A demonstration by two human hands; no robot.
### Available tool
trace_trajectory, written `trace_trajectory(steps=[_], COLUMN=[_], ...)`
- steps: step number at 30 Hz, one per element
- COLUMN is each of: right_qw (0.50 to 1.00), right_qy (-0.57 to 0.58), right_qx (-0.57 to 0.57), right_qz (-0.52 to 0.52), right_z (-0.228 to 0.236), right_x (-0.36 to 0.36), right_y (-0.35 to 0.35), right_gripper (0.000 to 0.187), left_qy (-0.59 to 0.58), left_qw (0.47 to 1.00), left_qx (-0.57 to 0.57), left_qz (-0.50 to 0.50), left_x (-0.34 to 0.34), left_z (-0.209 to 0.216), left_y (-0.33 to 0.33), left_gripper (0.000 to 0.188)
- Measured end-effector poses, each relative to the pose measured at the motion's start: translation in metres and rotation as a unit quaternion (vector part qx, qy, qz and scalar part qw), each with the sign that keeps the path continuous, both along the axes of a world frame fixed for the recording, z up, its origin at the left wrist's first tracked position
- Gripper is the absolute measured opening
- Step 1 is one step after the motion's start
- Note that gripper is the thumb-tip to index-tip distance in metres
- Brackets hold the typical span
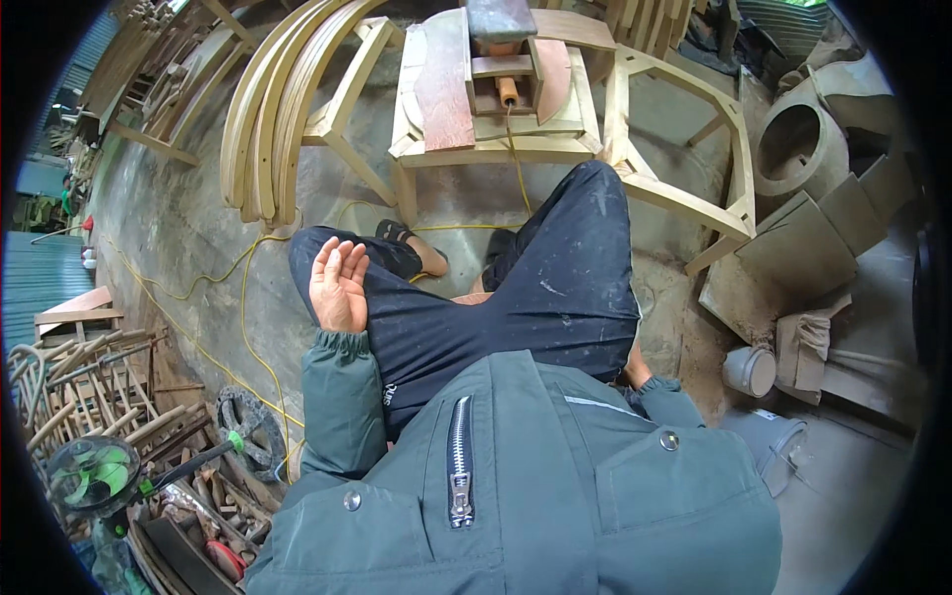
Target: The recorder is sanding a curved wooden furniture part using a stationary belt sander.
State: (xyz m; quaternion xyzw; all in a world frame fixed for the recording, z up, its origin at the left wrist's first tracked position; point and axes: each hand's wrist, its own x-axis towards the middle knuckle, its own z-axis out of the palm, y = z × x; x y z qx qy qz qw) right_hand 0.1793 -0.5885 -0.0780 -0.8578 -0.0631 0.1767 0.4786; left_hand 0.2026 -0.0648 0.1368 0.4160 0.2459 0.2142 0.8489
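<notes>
My left hand [339, 291] rests palm up on my left thigh, its fingers loosely bent and apart, with nothing in it. My right hand [636, 368] is down beside my right thigh; only the part near the wrist shows, and its fingers are hidden. In front of my knees stands a low wooden stand [491, 151]. A power tool [500, 22] with a flat grey top is set in a wooden holder on it, its cord [517, 159] running down to the floor. A curved, reddish wooden board [443, 84] lies on the stand's left side.
Curved wooden strips [266, 124] lean on a frame to the left. An open wooden frame [684, 129] stands right, near a round metal duct [790, 146] and grey boards [788, 243]. Yellow cord [193, 342] crosses the floor. A fan [96, 474] and buckets [749, 372] flank me.
</notes>
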Motion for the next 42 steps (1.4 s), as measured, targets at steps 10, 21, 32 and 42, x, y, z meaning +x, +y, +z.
trace_trajectory(steps=[10,21,32,42], right_qw=[0.999,0.972,0.992,0.916], right_qy=[-0.012,-0.102,0.002,0.131], right_qx=[0.000,-0.072,-0.026,-0.243], right_qz=[-0.052,-0.199,0.127,0.292], right_z=[0.015,0.068,0.250,-0.105], right_x=[0.005,0.072,0.211,0.300], right_y=[-0.020,-0.057,0.230,0.363], right_gripper=[0.049,0.028,0.023,0.039], left_qy=[0.007,0.130,0.191,0.329], left_qw=[0.999,0.959,0.945,0.940], left_qx=[0.017,0.188,0.223,-0.003], left_qz=[-0.029,-0.165,-0.141,-0.093], left_x=[0.008,0.090,0.217,0.257], left_z=[-0.004,0.024,-0.037,-0.096], left_y=[-0.001,0.038,0.121,0.067], left_gripper=[0.025,0.032,0.039,0.059])
